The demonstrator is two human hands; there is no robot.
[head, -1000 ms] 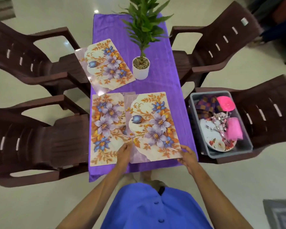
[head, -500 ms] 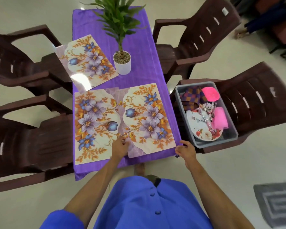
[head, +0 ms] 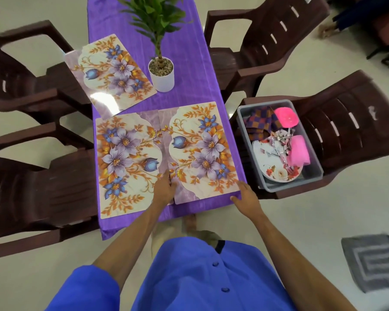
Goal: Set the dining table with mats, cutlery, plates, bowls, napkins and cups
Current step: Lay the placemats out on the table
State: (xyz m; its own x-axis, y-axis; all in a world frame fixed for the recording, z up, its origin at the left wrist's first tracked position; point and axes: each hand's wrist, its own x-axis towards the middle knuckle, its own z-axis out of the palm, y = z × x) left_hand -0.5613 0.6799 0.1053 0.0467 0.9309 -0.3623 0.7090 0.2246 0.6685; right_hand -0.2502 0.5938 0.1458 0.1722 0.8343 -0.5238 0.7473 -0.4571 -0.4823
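Top-down view of a narrow table [head: 189,70] w/ a purple cloth, four dark brown plastic chairs around it, two per side. A person in a blue shirt stands at the near end, both arms reaching fwd.

Three floral mats lie on the cloth. Near-right mat [head: 200,151] sits flat along the table's right edge. Near-left mat [head: 126,162] is just beside it; their inner edges touch or slightly overlap down the middle, can't tell which is on top. Far mat [head: 112,72] lies tilted at the far left, one corner hanging past the table edge, its near corner close to the near-left mat.

Left hand [head: 164,187] rests on the seam where the two near mats meet, fingers bent down onto the near-right mat's inner edge; can't tell if it pinches the edge or only presses it. Right hand [head: 245,194] is at that mat's near-right corner, fingers spread and relaxed, touching the corner and the cloth, gripping nothing.

A potted plant [head: 161,72] in a white pot stands mid-table, just right of the far mat.

On the near-right chair [head: 350,122] seat sits a grey bin [head: 279,186]. Inside: a flowered plate [head: 272,167], a heap of cutlery [head: 279,140] on it, checked napkins [head: 258,122] at the far end, two pink cups [head: 298,151] along the right side.

A grey floor rug [head: 375,261] lies lower right.
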